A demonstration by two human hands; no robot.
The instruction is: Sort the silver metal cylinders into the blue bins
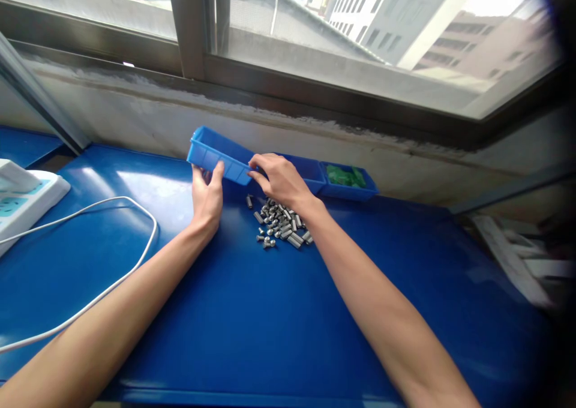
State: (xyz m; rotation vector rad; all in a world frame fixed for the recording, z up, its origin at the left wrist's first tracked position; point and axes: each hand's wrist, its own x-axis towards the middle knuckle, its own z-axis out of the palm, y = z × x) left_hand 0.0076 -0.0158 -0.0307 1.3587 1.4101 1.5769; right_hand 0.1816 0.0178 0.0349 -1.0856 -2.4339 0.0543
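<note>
A blue plastic bin (220, 156) is held up off the table, tilted down toward the right. My left hand (207, 195) grips its left part from below, thumb on the near wall. At the bin's right end, my right hand (281, 180) pinches the rim with its fingers. Below and to the right, a pile of small metal parts (283, 221) lies on the blue table (252, 312); some look like bolts, others like short cylinders. No parts show inside the raised bin, though its floor is partly hidden.
Behind my right hand stands another blue bin (308, 169), next to a bin (355, 193) with green material (344, 176). A white power strip (27, 195) and white cable (148, 249) lie left. The window wall (148, 117) bounds the back.
</note>
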